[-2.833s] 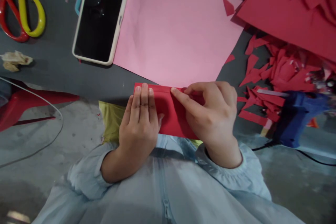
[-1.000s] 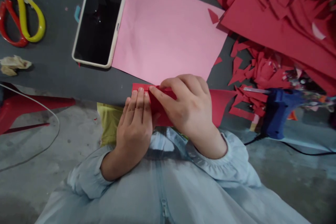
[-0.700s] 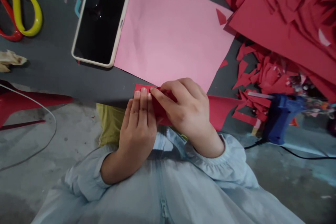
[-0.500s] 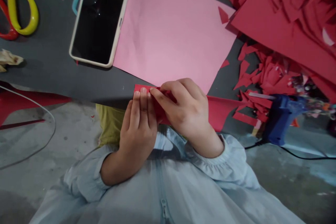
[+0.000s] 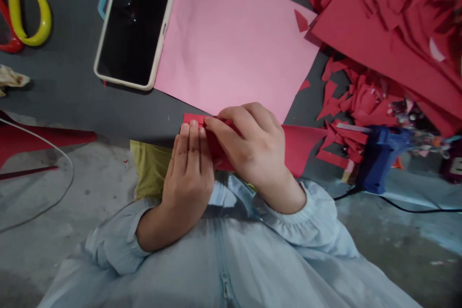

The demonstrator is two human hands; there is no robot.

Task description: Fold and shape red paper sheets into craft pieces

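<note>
A folded strip of red paper (image 5: 193,118) lies at the table's near edge, and its wider part (image 5: 299,147) stretches out to the right beneath my hands. My left hand (image 5: 189,168) rests flat on it with the fingers stretched out side by side, fingertips close to the fold. From the right, my right hand (image 5: 256,147) bends over the same paper, its fingers closed on it and the index fingertip beside the left fingertips. The right thumb is mostly hidden. Just beyond both hands lies a pink sheet (image 5: 234,43).
A phone (image 5: 135,24) overlaps the pink sheet's left side. Yellow and red scissor handles (image 5: 43,21) lie at the far left. Red paper scraps (image 5: 361,96) and a larger red sheet (image 5: 378,43) cover the right side. A blue glue gun (image 5: 382,159) with a black cord sits near the right edge.
The whole view has shifted slightly, moving things a little to the left. My hands hold nearly the same pose on the red paper.
</note>
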